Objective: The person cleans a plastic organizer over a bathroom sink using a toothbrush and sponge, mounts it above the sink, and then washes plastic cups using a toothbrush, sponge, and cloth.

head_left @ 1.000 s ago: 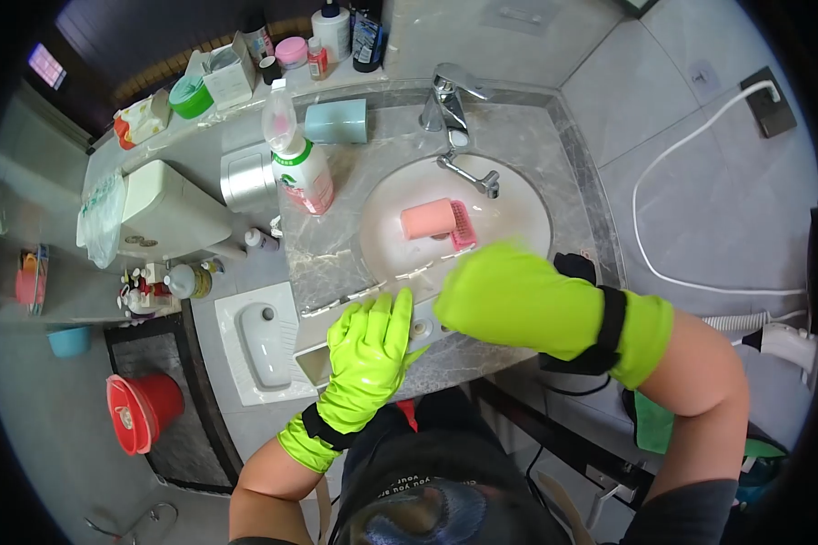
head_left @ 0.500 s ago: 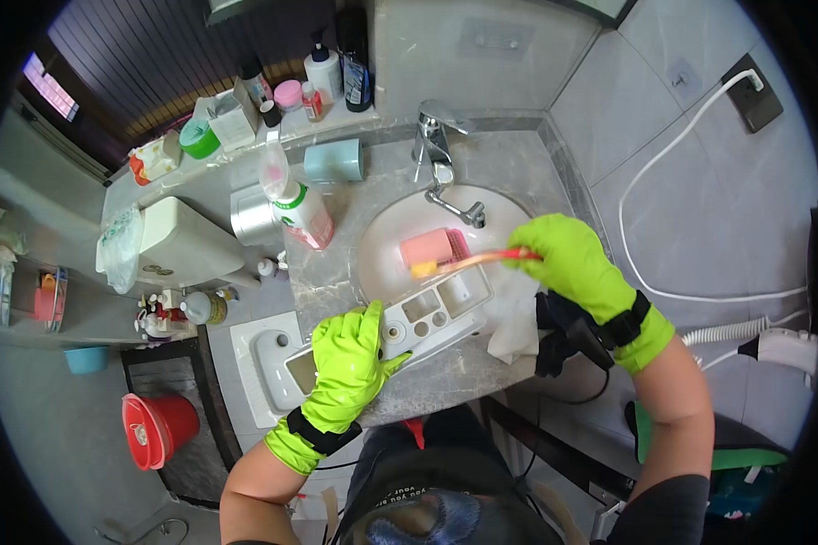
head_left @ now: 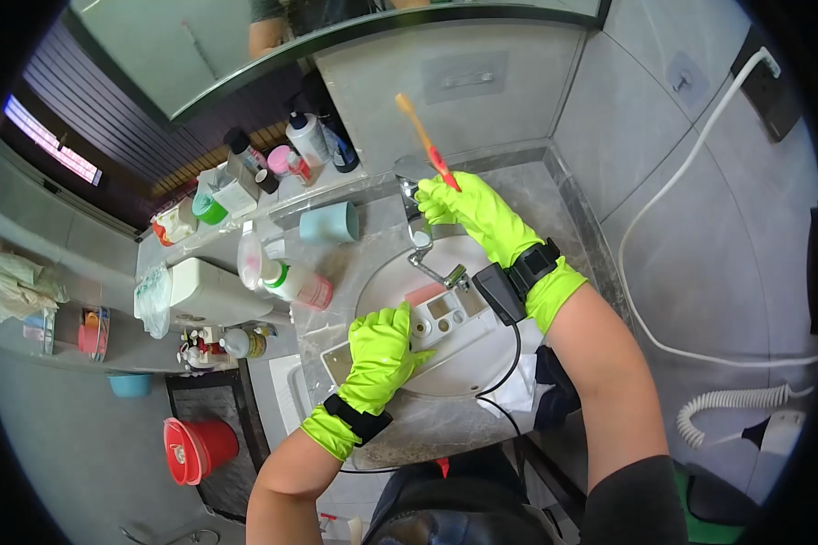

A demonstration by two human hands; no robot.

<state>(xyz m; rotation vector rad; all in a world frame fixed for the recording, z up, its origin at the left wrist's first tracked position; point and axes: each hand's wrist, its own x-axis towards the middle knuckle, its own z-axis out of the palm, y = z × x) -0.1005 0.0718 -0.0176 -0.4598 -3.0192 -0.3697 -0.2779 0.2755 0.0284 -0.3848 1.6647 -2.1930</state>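
Left hand (head_left: 380,343) clasps a long white plastic tray (head_left: 453,338), probably for steadiness; right hand (head_left: 482,213) tightly holds a slender red-orange brush (head_left: 423,133).

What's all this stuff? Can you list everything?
Marbled counter: one, grey, middle
Oval basin: one, white, in counter
Lever faucet: one, silver, behind basin
Plastic compartment tray: one, white, partly over basin
Slim stick: one, orange and red, upper middle
Rounded cylinder: one, pink, in basin
Round cup: one, light blue, on counter
Spray bottle: one, white and pink, counter's left
Toiletries: several, multicoloured, upper left
Round bucket: one, red, lower left
Rest: too jumbled to count
Left hand: one, lime-gloved, holding tray
Right hand: one, lime-gloved, holding stick
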